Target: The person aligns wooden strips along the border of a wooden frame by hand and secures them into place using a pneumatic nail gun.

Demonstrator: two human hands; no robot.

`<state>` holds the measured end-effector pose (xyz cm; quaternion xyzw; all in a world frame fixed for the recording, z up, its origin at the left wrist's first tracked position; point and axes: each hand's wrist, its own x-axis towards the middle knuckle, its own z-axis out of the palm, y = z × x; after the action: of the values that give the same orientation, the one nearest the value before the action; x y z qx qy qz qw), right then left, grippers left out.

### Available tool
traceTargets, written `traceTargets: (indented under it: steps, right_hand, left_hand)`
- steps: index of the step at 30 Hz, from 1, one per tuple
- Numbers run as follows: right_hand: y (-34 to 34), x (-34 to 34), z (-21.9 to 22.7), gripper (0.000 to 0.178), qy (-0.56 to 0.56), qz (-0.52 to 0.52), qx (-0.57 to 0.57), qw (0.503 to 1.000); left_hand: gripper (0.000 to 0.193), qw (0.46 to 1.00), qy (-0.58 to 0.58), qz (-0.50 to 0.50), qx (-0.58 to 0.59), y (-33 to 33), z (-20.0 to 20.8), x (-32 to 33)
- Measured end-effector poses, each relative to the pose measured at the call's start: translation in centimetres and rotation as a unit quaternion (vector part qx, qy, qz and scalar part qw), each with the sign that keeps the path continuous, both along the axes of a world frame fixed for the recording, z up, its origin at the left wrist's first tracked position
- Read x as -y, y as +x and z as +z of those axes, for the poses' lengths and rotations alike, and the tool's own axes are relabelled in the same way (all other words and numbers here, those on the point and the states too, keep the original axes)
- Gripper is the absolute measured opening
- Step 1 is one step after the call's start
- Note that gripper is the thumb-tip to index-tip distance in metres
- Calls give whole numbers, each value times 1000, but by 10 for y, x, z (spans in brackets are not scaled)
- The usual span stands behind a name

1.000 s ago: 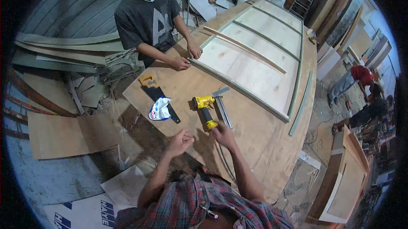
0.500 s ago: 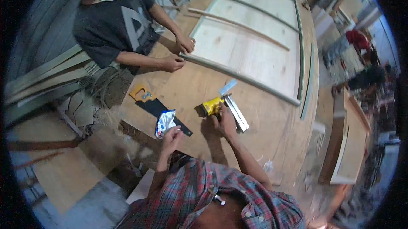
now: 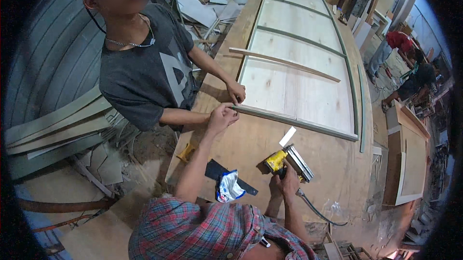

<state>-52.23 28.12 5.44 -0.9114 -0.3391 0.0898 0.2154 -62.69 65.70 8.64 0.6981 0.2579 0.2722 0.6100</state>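
Observation:
My right hand [image 3: 288,183] grips a yellow pneumatic nail gun [image 3: 276,162] with a silver magazine, its hose trailing toward the near side. My left hand [image 3: 222,119] reaches to the near left corner of a wooden frame [image 3: 308,131] with a pale panel. Its fingers are curled at the corner, next to another person's hand [image 3: 236,92]. A blue and white packet [image 3: 229,186] lies on a handsaw [image 3: 217,170]; my left forearm partly covers the saw's yellow handle [image 3: 186,153].
A loose wooden strip [image 3: 289,65] lies across the panel, and a small white piece [image 3: 287,136] sits beside the nail gun. The person in a dark shirt [image 3: 144,67] stands at the left table edge. Scrap boards [image 3: 58,120] lean at left; two people work at far right.
My left hand has left the packet and moved up to the frame's corner. The nail gun, in my right hand, now points differently and shows its hose. My view has shifted.

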Motion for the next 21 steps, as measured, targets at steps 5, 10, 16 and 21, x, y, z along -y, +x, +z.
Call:
traceTargets:
  steps: [5, 10, 16, 21]
  right_hand:
    - [3, -5, -14, 78, -15, -16, -3, 1000]
    - [10, -18, -9, 80, 0, -12, 19, 1000]
    - [15, -10, -16, 80, 37, 2, 10, 999]
    - [17, -3, -13, 82, -9, -5, -33, 999]
  left_hand:
    - [18, 993, 8, 61, -104, -26, -47, 15]
    - [28, 985, 17, 104, -135, -97, -69, 88]
    - [25, 969, 78, 173, -157, -146, -59, 108]
    - [25, 953, 40, 172, -247, -144, -25, 112]
